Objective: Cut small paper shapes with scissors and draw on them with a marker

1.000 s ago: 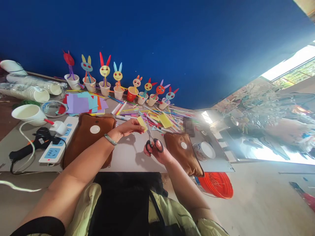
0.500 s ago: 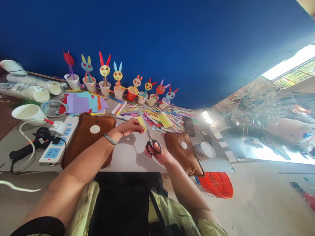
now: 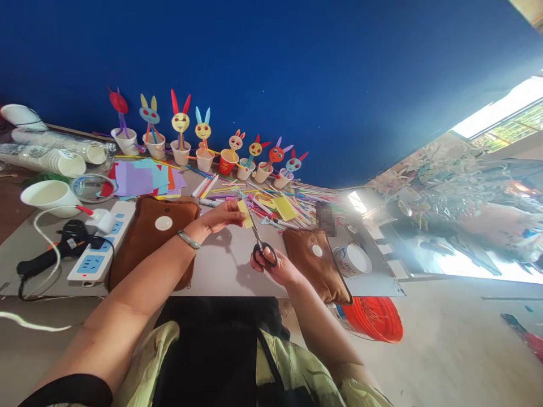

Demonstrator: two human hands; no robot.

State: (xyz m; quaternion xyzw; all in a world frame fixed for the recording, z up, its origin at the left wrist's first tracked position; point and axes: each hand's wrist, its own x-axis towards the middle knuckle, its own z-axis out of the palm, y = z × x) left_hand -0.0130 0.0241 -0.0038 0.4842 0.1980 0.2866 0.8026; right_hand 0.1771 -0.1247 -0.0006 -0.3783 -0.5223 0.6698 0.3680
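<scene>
My left hand point(image 3: 225, 217) pinches a small piece of yellow paper point(image 3: 245, 213) above the table. In my right hand point(image 3: 275, 267) is a pair of black-handled scissors point(image 3: 259, 242), my fingers through the handle loops. The blades point up and away, and they meet the right edge of the paper. Whether the blades are parted is too small to tell. Behind the paper lies another yellow sheet point(image 3: 284, 208) on a scatter of coloured sticks and markers.
Brown padded pouches lie left point(image 3: 146, 249) and right point(image 3: 316, 263). A power strip point(image 3: 99, 249) and black glue gun point(image 3: 63, 246) are at left. Several paper cups with rabbit figures point(image 3: 181, 150) line the blue wall. An orange bucket point(image 3: 375, 319) stands below the table's right side.
The scissors and the yellow paper have shifted very slightly, the blades staying at the paper's right edge. Both hands keep their hold.
</scene>
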